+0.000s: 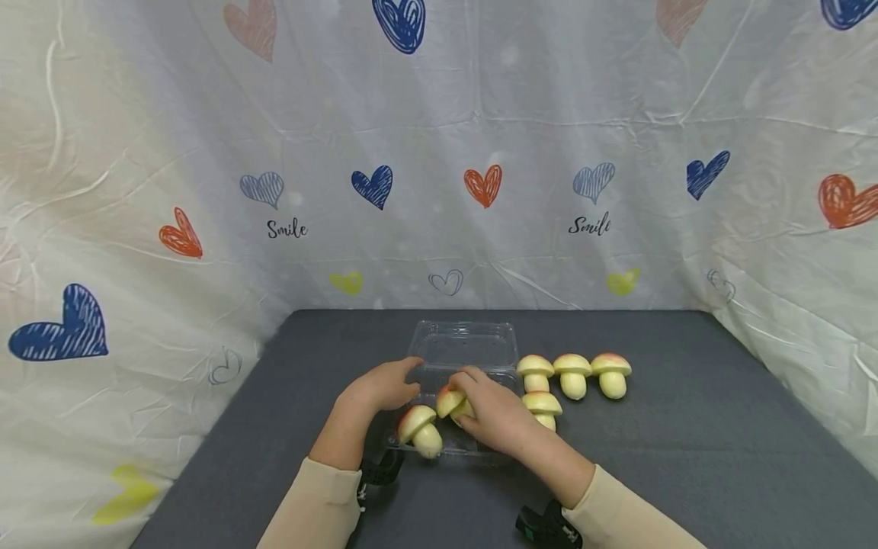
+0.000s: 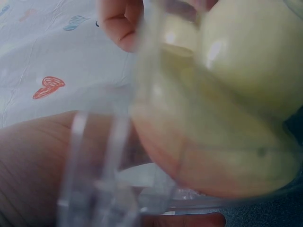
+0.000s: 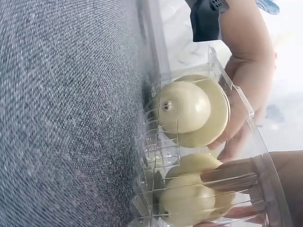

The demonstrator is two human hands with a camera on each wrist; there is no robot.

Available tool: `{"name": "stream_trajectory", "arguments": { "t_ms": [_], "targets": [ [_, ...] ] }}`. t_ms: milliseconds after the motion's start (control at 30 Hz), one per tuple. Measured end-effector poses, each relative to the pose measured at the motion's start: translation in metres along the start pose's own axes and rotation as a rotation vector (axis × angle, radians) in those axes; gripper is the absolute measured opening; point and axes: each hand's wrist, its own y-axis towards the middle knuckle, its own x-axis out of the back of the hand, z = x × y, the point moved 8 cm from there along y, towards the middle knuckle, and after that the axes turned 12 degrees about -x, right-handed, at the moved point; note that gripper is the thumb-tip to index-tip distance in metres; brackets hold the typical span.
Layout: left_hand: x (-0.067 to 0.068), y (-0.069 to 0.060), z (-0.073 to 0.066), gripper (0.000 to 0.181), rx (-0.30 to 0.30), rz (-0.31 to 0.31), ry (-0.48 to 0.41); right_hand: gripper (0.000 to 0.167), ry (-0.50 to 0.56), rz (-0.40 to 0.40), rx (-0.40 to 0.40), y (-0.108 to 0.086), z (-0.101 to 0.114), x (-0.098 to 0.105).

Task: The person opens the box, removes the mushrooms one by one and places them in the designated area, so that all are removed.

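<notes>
An open clear plastic clamshell box (image 1: 473, 455) stands on the dark table. My right hand (image 1: 497, 415) reaches into it and grips a toy mushroom (image 1: 449, 399) with a cream stem and red-tinged cap. In the right wrist view, the fingers (image 3: 227, 172) lie around this mushroom (image 3: 187, 201), behind the clear wall. Another mushroom (image 1: 420, 431) lies in the box's front left part, stem toward me. My left hand (image 1: 380, 387) is at the box's left side, thumb and forefinger apart, with no mushroom between them. Part of that hand is hidden.
Several more mushrooms (image 1: 572, 375) stand on the table (image 1: 686, 457) to the right of the box, one (image 1: 542, 406) close to its wall. The box's lid (image 1: 466, 343) is folded back. Behind the table hangs a white curtain (image 1: 535, 152) with printed hearts.
</notes>
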Motion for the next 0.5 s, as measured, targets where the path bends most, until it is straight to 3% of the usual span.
{"name": "stream_trajectory", "arguments": {
  "t_ms": [167, 500],
  "targets": [
    [0.0003, 0.0003, -0.0002, 0.057, -0.002, -0.004, 0.009, 0.033, -0.016, -0.001, -0.015, -0.0001, -0.0001, 0.0016],
    [-0.0004, -0.0005, 0.0002, 0.058, -0.006, -0.009, -0.002, 0.043, -0.038, 0.001, -0.023, -0.0004, -0.0007, 0.0035]
  ]
}}
